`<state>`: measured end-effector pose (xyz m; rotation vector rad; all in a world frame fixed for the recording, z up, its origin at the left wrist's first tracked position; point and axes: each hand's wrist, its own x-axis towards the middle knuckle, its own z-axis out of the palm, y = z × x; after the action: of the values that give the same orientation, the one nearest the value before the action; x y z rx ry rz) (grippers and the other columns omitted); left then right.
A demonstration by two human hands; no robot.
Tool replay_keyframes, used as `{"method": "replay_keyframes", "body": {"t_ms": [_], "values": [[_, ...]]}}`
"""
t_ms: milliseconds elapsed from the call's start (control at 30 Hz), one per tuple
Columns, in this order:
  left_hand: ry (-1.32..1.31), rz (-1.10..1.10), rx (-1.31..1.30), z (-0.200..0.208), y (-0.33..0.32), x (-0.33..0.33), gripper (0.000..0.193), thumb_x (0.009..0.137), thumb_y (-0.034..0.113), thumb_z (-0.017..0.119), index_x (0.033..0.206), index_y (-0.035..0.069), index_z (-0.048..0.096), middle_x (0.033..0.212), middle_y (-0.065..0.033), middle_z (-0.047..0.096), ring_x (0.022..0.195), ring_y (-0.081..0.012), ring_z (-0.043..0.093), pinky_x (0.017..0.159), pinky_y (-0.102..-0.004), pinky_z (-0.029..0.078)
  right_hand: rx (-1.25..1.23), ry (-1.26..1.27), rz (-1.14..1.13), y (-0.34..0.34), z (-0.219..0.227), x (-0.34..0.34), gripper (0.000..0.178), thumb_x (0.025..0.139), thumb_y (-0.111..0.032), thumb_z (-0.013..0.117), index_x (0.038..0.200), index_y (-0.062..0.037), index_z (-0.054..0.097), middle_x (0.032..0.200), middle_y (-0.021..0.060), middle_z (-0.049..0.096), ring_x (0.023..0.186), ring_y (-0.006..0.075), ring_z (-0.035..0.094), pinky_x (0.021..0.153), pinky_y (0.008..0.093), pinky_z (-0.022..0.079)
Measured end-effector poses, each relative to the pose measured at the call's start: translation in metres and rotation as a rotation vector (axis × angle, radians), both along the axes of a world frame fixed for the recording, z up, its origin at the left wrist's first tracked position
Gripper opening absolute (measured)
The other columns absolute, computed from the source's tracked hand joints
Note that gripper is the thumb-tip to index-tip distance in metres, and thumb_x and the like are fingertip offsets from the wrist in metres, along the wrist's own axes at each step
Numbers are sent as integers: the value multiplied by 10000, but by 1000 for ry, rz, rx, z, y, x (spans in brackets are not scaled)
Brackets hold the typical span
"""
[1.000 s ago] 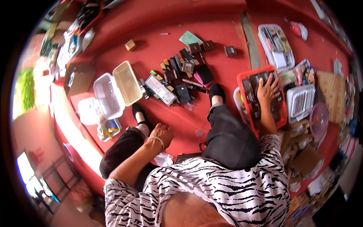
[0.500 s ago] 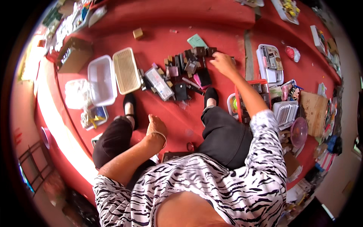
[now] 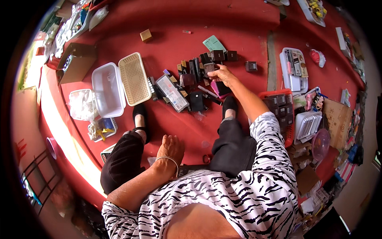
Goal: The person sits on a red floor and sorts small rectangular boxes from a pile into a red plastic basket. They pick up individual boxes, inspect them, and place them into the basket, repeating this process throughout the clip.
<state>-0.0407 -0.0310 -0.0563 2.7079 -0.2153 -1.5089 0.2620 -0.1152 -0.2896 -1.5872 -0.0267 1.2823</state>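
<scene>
My right hand reaches into a pile of small packages on the red floor covering. Its thumb and fingers close on a small dark square box. Around it lie more dark boxes, several slim black boxes, a pink-and-black pouch and a long white-and-grey package. One dark box stands apart, to the right of the hand. My left hand, with a bracelet at its wrist, rests near my lap, fingers stretched out and nothing held.
Left of the pile are a cream basket and a white plastic tub. A red basket of dark boxes stands by my right arm. Farther right are a white tray and a cardboard piece. A small tan box sits beyond.
My right hand has moved left and nearer, onto a dark box in the pile, uncovering the lone box on the right. My left hand has drawn back slightly toward my lap.
</scene>
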Motion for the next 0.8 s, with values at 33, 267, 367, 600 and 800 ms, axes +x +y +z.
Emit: {"method": "replay_keyframes", "body": {"t_ms": [33, 267, 367, 600, 800], "values": [[-127, 9, -19, -3, -1, -4, 478, 806, 133, 501, 1263, 26, 415, 1140, -131, 520, 1115, -278, 483, 993, -428, 309, 83, 25, -10, -6, 19, 3, 413, 690, -133, 732, 1062, -84, 558, 879, 46, 647, 737, 137, 608, 628, 278, 494], [-714, 208, -48, -1, 11, 20, 696, 833, 287, 540, 1395, 48, 206, 1346, -176, 391, 1201, -286, 432, 1002, -448, 318, 473, 1, 81, -28, 183, -10, 573, 688, -1, 704, 1220, -65, 502, 992, 4, 614, 867, 109, 576, 715, 255, 490], [-860, 607, -568, 0, 26, 48, 737, 879, 400, 505, 1424, 64, 139, 1403, -185, 312, 1235, -298, 408, 1003, -456, 329, 530, -250, 212, -36, 242, -22, 710, 602, 43, 735, 1258, -33, 473, 1046, 12, 583, 933, 100, 542, 754, 225, 468], [-343, 1363, -1851, 60, 32, 51, 758, 882, 513, 482, 1443, 228, 61, 1403, -93, 315, 1266, -302, 364, 984, -491, 346, 363, -1023, 388, -14, 346, -105, 667, 583, -13, 738, 1208, -22, 507, 1028, 98, 552, 968, 227, 549, 853, 320, 455], [-215, 1221, -2108, 67, 45, 37, 540, 930, 377, 463, 1369, 120, 283, 1301, -77, 458, 1122, -253, 524, 932, -433, 435, 363, -1042, 216, 0, 331, -157, 656, 574, -47, 738, 1189, -15, 514, 1019, 178, 554, 963, 311, 550, 870, 365, 441]]}}
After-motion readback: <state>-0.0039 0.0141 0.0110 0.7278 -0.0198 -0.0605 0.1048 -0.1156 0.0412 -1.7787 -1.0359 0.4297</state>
